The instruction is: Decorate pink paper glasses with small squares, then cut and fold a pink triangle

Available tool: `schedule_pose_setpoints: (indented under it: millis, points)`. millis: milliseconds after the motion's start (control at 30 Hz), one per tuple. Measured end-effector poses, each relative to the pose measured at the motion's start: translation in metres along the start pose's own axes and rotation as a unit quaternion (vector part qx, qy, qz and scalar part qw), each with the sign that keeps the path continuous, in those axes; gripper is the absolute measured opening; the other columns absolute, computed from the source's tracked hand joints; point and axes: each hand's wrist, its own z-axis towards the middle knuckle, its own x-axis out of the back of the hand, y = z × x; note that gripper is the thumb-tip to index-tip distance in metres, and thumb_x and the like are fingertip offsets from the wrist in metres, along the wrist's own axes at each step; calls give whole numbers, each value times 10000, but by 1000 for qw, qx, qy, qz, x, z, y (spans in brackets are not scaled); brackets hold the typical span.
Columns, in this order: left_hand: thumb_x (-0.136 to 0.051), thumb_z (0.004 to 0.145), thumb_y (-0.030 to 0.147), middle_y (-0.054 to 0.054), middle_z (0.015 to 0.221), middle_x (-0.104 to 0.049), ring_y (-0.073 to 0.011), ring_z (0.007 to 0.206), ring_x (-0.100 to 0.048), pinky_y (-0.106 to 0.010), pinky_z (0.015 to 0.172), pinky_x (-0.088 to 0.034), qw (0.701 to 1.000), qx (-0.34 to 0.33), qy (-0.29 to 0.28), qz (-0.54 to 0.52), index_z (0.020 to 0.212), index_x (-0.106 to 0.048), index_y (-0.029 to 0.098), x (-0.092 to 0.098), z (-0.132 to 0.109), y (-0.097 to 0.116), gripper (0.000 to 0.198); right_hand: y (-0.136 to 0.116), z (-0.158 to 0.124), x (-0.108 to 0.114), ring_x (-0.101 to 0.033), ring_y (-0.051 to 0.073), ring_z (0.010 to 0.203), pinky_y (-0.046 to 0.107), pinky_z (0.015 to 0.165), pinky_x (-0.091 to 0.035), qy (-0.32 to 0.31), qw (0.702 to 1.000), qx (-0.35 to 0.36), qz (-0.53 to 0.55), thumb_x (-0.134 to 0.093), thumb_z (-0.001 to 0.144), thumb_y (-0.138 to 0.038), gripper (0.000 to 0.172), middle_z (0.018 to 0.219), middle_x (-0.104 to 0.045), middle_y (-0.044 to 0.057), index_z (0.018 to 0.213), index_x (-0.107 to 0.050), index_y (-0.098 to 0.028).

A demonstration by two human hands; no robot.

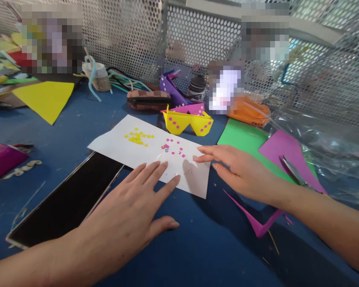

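Note:
A white sheet of paper point(113, 139) lies on the blue table, bearing a cluster of yellow dots point(136, 138) and a scatter of small pink squares point(172, 152). At the sheet's front edge my left hand point(137, 199) rests with its fingers spread and nothing in it. Over the sheet's right end hovers my right hand point(235, 167), fingers stretched out and apart, holding nothing visible. Just behind the sheet stands a yellow paper eyeglass shape point(175, 122) dotted with pink squares. A folded magenta strip point(259, 227) lies below my right wrist.
A phone point(68, 199) lies left, partly under the sheet. At right are green foam point(242, 133), a purple piece point(283, 147) and scissors point(293, 169). A brown pencil case point(148, 99), a purple paper shape point(172, 89) and a cup point(98, 75) stand before the perforated metal screen point(125, 36).

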Motion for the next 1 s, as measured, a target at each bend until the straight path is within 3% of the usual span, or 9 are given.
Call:
schedule_pose_setpoints:
  millis: [267, 467, 800, 1000]
  points:
    - [-547, 806, 662, -155, 1478, -455, -360, 1350, -415, -542, 1094, -360, 1000, 6, -3, 2, 1394, -505, 233, -1, 0, 0, 729, 7, 1, -11, -561, 257, 1203, 491, 1024, -452, -2, 998, 14, -56, -398, 855, -53, 518, 1254, -659, 78, 1358, -456, -163]
    - [-519, 808, 684, -187, 1450, -480, -361, 1322, -449, -525, 1087, -376, 999, -10, 16, 38, 1387, -498, 106, -2, 1, 0, 818, 5, 9, -11, -540, 235, 1223, 458, 1073, -409, 3, 996, 51, -70, -387, 834, -19, 559, 1293, -628, 117, 1389, -394, -92]
    - [-534, 799, 682, -220, 1403, -519, -382, 1273, -499, -530, 1043, -419, 997, -30, 28, 65, 1311, -567, 66, 1, 4, 1, 801, -6, 43, -19, -507, 261, 1270, 463, 1076, -391, 1, 980, 153, -129, -415, 772, 10, 532, 1303, -598, 193, 1296, -492, -37]
    - [-569, 762, 699, -211, 1407, -520, -391, 1249, -515, -545, 1012, -442, 997, -26, 29, 71, 1302, -580, 83, 1, 3, 1, 819, -3, 36, -19, -531, 224, 1237, 444, 1089, -382, -8, 989, 138, -55, -394, 784, 12, 553, 1254, -648, 126, 1328, -458, -64]
